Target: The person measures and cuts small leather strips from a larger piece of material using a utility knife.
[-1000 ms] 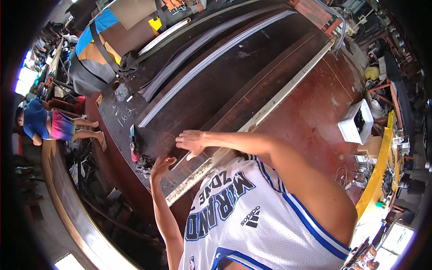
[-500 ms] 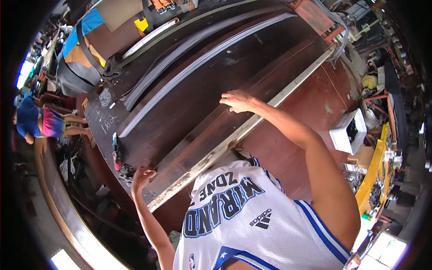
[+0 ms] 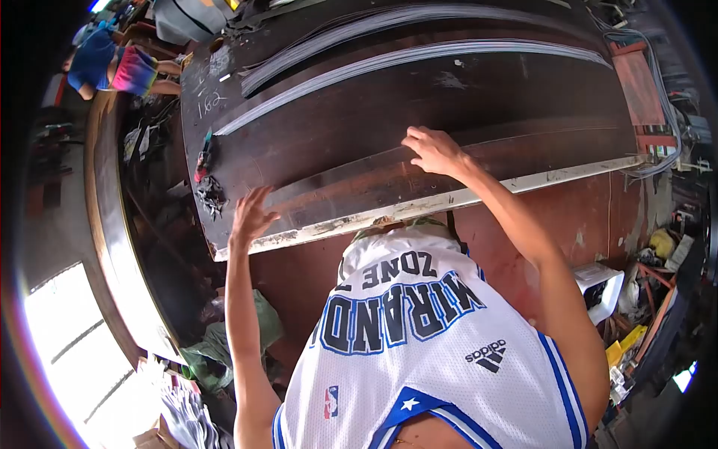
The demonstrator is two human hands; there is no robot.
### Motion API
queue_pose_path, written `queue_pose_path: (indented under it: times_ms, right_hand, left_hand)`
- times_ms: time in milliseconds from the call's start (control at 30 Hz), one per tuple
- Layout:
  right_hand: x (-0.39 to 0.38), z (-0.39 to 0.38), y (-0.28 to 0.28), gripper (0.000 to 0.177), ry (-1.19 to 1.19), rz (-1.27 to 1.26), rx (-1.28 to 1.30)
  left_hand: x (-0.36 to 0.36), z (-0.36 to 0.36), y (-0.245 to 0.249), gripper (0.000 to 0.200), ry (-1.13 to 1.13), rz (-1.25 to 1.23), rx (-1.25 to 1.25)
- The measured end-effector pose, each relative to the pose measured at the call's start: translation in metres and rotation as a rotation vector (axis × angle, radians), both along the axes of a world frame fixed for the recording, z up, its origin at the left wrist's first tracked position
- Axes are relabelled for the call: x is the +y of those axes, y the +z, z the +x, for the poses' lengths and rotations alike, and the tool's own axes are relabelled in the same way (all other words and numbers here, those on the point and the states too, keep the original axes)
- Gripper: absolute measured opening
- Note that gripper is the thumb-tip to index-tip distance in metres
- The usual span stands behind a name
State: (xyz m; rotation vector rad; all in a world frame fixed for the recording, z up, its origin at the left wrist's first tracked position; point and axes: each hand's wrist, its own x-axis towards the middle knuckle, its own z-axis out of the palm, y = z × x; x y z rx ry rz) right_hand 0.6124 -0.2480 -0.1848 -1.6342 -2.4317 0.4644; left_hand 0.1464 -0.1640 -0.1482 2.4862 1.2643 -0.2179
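My left hand [image 3: 254, 215] is over the near left part of the dark table [image 3: 336, 168], thumb and fingers spread apart. Farther right, my right hand [image 3: 436, 152] is low over the tabletop, its fingers curled toward the thumb; I cannot tell what is between them. A long, faint straight edge runs along the tabletop between the hands, with a browner band on its near side. Beyond my hands, two long curved bundles of thin grey strips, a nearer bundle [image 3: 404, 62] and a farther bundle [image 3: 359, 30], lie across the table.
A red and teal hand tool [image 3: 203, 157] and black scraps [image 3: 212, 196] lie at the table's left end. A whitish worn edge [image 3: 374, 209] borders the near side. Another person [image 3: 112, 67] is at far left. A white bin [image 3: 602, 292] stands at right.
The view has turned, so the table lies more level. My left hand's fingers have spread from a closer, curled shape. My right hand stays curled over the tabletop.
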Motion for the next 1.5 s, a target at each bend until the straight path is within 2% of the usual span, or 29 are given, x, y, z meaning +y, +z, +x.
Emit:
queue_pose_path:
  times_ms: [167, 233, 300, 533, 767, 833, 933, 1033, 1100, 1133, 1167, 1233, 1267, 1333, 1433, 1500]
  right_hand:
    - [-0.019, 0.055, 0.018, 0.048, -0.15, -0.074, -0.066]
    - [-0.033, 0.095, 0.02, 0.05, -0.179, -0.031, -0.167]
    - [-0.043, 0.132, 0.025, 0.052, -0.228, -0.084, -0.24]
    - [-0.06, 0.223, 0.033, 0.047, -0.381, -0.191, -0.332]
    - [-0.05, 0.242, 0.029, 0.035, -0.219, -0.17, -0.305]
    - [-0.049, 0.242, 0.029, 0.03, -0.173, -0.152, -0.313]
    - [-0.054, 0.244, 0.023, 0.037, -0.106, -0.093, -0.319]
    - [-0.057, 0.256, 0.017, 0.047, -0.088, -0.115, -0.143]
    - [-0.058, 0.257, 0.03, 0.065, -0.104, -0.193, -0.013]
    - [-0.059, 0.25, 0.03, 0.072, -0.12, -0.153, 0.004]
    - [-0.054, 0.239, 0.041, 0.076, -0.145, -0.221, 0.031]
    - [-0.042, 0.214, 0.039, 0.069, -0.063, -0.115, 0.144]
    - [-0.034, 0.197, 0.038, 0.064, -0.032, -0.058, 0.168]
    - [-0.017, 0.159, 0.033, 0.052, 0.012, -0.007, 0.291]
    - [0.004, 0.114, 0.048, 0.039, 0.074, -0.022, 0.42]
    - [0.019, 0.082, 0.057, 0.036, 0.169, -0.068, 0.456]
  left_hand:
    - [-0.008, 0.001, -0.035, 0.058, 0.004, 0.165, 0.038]
    - [-0.008, 0.001, -0.041, 0.051, 0.012, 0.205, -0.111]
    - [-0.004, -0.004, -0.049, 0.05, 0.006, 0.236, -0.143]
    - [-0.003, 0.006, -0.033, 0.046, 0.047, 0.189, -0.083]
    - [-0.002, 0.015, -0.033, 0.046, 0.076, 0.244, -0.003]
    - [-0.005, 0.021, -0.028, 0.052, 0.159, 0.144, 0.159]
    - [-0.01, 0.029, -0.043, 0.062, 0.257, 0.219, 0.315]
    - [-0.017, 0.053, -0.038, 0.066, 0.357, 0.199, 0.439]
    - [-0.031, 0.06, -0.047, 0.064, 0.322, 0.262, 0.261]
    - [-0.038, 0.074, -0.039, 0.07, 0.32, 0.257, 0.231]
    - [-0.048, 0.101, -0.019, 0.079, 0.415, 0.233, 0.246]
    - [-0.069, 0.123, -0.007, 0.095, 0.455, 0.334, 0.189]
    - [-0.081, 0.135, 0.002, 0.095, 0.522, 0.358, 0.116]
    - [-0.107, 0.152, 0.003, 0.084, 0.74, 0.414, -0.138]
    - [-0.139, 0.169, -0.015, 0.056, 0.997, 0.472, -0.594]
    - [-0.152, 0.164, -0.021, 0.043, 1.265, 0.338, -0.638]
